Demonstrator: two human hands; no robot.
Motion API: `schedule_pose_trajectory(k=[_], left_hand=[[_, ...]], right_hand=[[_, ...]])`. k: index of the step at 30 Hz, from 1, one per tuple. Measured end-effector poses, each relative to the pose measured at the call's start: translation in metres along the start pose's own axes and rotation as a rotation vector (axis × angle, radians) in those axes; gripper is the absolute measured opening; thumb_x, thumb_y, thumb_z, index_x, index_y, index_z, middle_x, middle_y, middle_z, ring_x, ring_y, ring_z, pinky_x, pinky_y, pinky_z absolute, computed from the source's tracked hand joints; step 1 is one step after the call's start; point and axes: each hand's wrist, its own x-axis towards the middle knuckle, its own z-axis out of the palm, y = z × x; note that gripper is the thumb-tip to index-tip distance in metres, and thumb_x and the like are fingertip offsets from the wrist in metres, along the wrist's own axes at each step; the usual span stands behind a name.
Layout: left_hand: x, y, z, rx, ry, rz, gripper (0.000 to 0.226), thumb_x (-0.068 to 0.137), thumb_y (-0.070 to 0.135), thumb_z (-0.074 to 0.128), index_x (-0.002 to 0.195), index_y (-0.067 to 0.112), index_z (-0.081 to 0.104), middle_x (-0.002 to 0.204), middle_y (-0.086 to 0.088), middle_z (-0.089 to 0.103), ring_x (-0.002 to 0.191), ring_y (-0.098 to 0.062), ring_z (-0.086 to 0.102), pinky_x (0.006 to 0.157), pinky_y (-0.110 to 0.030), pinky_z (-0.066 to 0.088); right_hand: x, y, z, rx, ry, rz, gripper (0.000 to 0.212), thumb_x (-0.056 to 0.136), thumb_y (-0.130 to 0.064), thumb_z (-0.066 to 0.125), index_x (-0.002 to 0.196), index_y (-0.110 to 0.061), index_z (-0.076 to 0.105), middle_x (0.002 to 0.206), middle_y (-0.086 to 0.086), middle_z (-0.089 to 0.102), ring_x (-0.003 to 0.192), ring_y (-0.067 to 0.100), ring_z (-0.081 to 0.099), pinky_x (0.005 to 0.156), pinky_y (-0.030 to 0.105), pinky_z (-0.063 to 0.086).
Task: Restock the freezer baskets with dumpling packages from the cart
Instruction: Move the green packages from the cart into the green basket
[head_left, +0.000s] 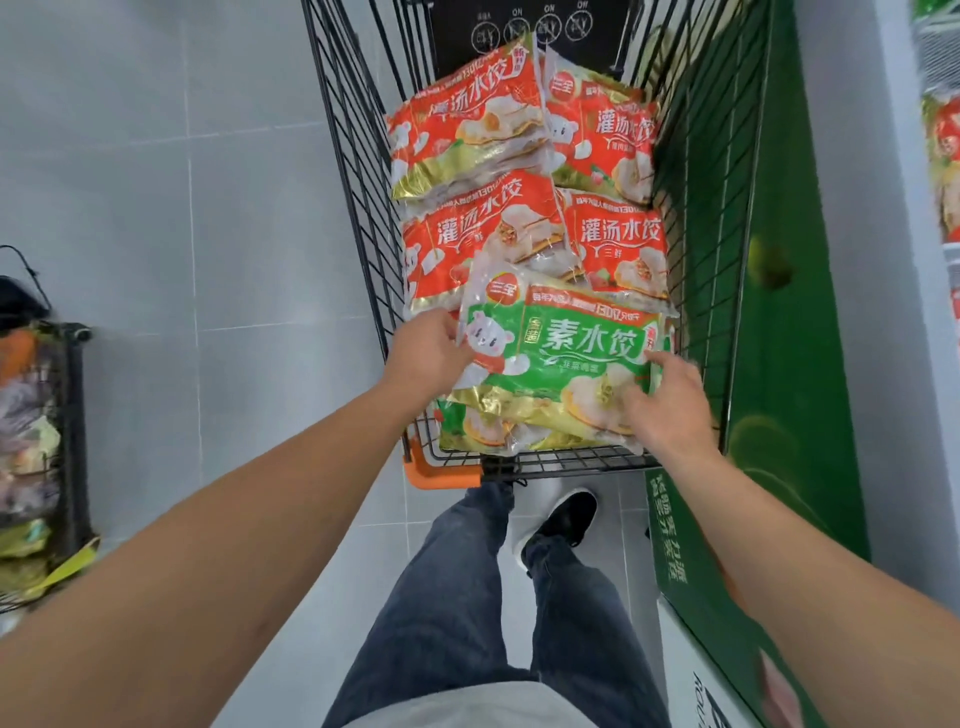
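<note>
A black wire cart (358, 208) holds several red dumpling packages (467, 130) and, at its near end, green ones. The top green dumpling package (566, 353) is tilted up above another green package (483, 431). My left hand (431, 353) grips its left edge. My right hand (670, 405) holds its right edge, with the fingers spread over the front.
A green-sided freezer cabinet (779, 364) stands right against the cart. Packages show in the freezer at the far right (943, 171). A dark wire basket rack (72, 441) with mixed goods stands at the left. Grey tiled floor (208, 234) lies between. My legs are below the cart's orange-cornered handle (441, 475).
</note>
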Motion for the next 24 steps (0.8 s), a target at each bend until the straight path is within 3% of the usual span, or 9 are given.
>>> schedule_pose_trajectory(k=[4, 5, 7, 10, 12, 15, 18, 21, 24], left_hand=[[0.000, -0.020, -0.003, -0.077, -0.069, -0.096, 0.024, 0.086, 0.020, 0.073, 0.089, 0.020, 0.049, 0.074, 0.009, 0.052, 0.070, -0.011, 0.050, 0.059, -0.028, 0.037], [0.003, -0.021, -0.001, -0.083, -0.068, -0.109, 0.022, 0.086, 0.017, 0.073, 0.094, 0.019, 0.052, 0.079, 0.007, 0.056, 0.075, -0.014, 0.054, 0.063, -0.028, 0.040], [0.006, -0.017, 0.002, -0.158, -0.053, -0.147, 0.025, 0.088, 0.010, 0.066, 0.110, 0.016, 0.058, 0.092, 0.000, 0.060, 0.082, -0.019, 0.056, 0.068, -0.027, 0.043], [0.009, -0.011, 0.005, -0.452, -0.038, -0.269, 0.024, 0.090, 0.011, 0.061, 0.113, 0.003, 0.063, 0.093, -0.016, 0.064, 0.080, -0.027, 0.061, 0.066, -0.036, 0.051], [0.010, -0.008, 0.004, -0.575, -0.018, -0.311, 0.025, 0.088, 0.022, 0.065, 0.100, 0.000, 0.066, 0.093, -0.025, 0.067, 0.087, -0.041, 0.067, 0.075, -0.047, 0.056], [0.006, -0.003, 0.001, -0.589, -0.035, -0.269, 0.025, 0.081, 0.028, 0.065, 0.090, 0.005, 0.068, 0.089, -0.019, 0.071, 0.082, -0.036, 0.070, 0.076, -0.045, 0.058], [-0.005, 0.009, -0.002, -0.653, -0.047, -0.240, 0.027, 0.075, 0.030, 0.066, 0.085, 0.005, 0.066, 0.086, -0.015, 0.071, 0.077, -0.030, 0.069, 0.077, -0.049, 0.058], [-0.015, 0.026, -0.004, -0.710, -0.086, -0.208, 0.018, 0.080, 0.024, 0.068, 0.071, 0.011, 0.059, 0.076, -0.012, 0.060, 0.064, -0.025, 0.055, 0.066, -0.038, 0.047], [-0.030, 0.062, -0.001, -0.717, -0.163, -0.149, 0.015, 0.083, 0.023, 0.069, 0.069, 0.019, 0.064, 0.082, -0.011, 0.068, 0.070, -0.028, 0.062, 0.073, -0.038, 0.051]], right_hand=[[0.016, -0.008, 0.007, 0.253, -0.066, 0.249, 0.039, 0.099, -0.030, 0.048, 0.135, -0.015, 0.051, 0.128, 0.008, 0.058, 0.112, 0.028, 0.057, 0.095, 0.043, 0.047], [0.019, -0.009, 0.007, 0.319, -0.048, 0.288, 0.029, 0.100, -0.029, 0.046, 0.119, -0.015, 0.061, 0.114, 0.008, 0.061, 0.096, 0.025, 0.060, 0.081, 0.040, 0.050], [0.022, -0.009, 0.006, 0.484, -0.006, 0.340, 0.022, 0.099, -0.025, 0.049, 0.084, -0.018, 0.064, 0.085, 0.008, 0.059, 0.068, 0.020, 0.051, 0.059, 0.033, 0.040], [0.021, -0.003, 0.000, 0.607, 0.039, 0.358, 0.015, 0.093, -0.019, 0.060, 0.083, -0.018, 0.070, 0.080, 0.004, 0.064, 0.073, 0.023, 0.053, 0.065, 0.035, 0.044], [0.011, -0.006, -0.008, 0.636, 0.090, 0.314, 0.015, 0.093, -0.015, 0.060, 0.087, -0.015, 0.073, 0.083, 0.002, 0.067, 0.075, 0.019, 0.055, 0.063, 0.032, 0.045], [-0.013, -0.015, -0.024, 0.700, 0.152, 0.239, 0.020, 0.093, -0.012, 0.058, 0.080, -0.021, 0.071, 0.090, 0.000, 0.070, 0.076, 0.013, 0.057, 0.066, 0.029, 0.045], [-0.043, -0.020, -0.049, 0.843, 0.205, 0.231, 0.023, 0.094, -0.007, 0.057, 0.078, -0.018, 0.070, 0.083, -0.001, 0.071, 0.071, 0.011, 0.059, 0.062, 0.027, 0.046], [-0.069, -0.017, -0.073, 0.975, 0.227, 0.266, 0.018, 0.095, -0.009, 0.057, 0.085, -0.013, 0.071, 0.090, 0.002, 0.076, 0.088, 0.021, 0.072, 0.077, 0.038, 0.058], [-0.094, 0.004, -0.103, 1.130, 0.311, 0.333, 0.015, 0.095, -0.008, 0.057, 0.091, -0.010, 0.071, 0.097, 0.008, 0.076, 0.092, 0.026, 0.073, 0.082, 0.044, 0.059]])
